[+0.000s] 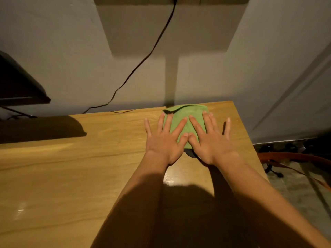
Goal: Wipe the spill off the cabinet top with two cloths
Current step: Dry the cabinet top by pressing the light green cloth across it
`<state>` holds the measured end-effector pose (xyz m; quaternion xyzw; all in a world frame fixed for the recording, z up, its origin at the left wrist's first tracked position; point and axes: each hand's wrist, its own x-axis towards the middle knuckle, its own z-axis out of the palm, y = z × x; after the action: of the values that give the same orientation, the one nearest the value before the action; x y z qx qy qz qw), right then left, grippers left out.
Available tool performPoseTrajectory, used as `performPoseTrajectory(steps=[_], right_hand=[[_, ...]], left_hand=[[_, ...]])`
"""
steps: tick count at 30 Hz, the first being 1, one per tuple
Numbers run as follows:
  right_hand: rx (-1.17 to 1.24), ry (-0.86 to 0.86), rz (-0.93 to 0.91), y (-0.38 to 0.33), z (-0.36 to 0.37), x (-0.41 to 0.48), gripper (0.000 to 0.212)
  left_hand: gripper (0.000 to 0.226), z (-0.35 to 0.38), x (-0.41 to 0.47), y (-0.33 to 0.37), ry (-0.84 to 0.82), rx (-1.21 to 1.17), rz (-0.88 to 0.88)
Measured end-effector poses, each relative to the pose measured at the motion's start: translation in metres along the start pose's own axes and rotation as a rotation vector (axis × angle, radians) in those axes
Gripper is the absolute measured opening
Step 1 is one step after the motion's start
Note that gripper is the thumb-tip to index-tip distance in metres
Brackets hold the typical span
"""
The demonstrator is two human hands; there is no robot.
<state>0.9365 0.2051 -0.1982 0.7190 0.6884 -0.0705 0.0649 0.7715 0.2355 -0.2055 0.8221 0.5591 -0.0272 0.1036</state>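
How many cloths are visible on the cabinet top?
2. A green cloth lies flat under both hands; a dark cloth peeks out beneath it, between the wrists, mostly hidden. More could lie underneath.

Head view, forward and down, close over the cabinet top (71,176).
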Motion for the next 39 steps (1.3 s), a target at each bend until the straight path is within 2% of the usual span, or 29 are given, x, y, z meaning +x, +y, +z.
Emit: performPoseTrajectory(steps=[6,12,21,26,32,39], right_hand=[[0.01,-0.01,0.03,0.008,-0.007,0.043,0.064],[0.017,-0.021,0.018,0.005,-0.001,0.016,0.065],[0.043,-0.034,-0.039,0.002,0.016,-0.113,0.064],[0.073,-0.051,-0.055,0.015,0.033,-0.232,0.063],[0.041,-0.145,-0.032,0.038,0.045,-0.363,0.062],[0.011,-0.207,-0.029,0.045,0.033,-0.384,0.06]], left_hand=[[0.058,-0.008,0.04,-0.001,0.003,0.033,-0.013],[0.058,-0.004,0.008,0.006,-0.027,0.043,-0.015],[0.057,0.012,-0.122,0.053,-0.09,0.021,-0.088],[0.058,0.033,-0.229,0.102,-0.105,0.023,-0.101],[0.06,0.048,-0.339,0.165,-0.231,0.048,-0.082],[0.058,0.048,-0.353,0.186,-0.268,0.059,-0.111]])
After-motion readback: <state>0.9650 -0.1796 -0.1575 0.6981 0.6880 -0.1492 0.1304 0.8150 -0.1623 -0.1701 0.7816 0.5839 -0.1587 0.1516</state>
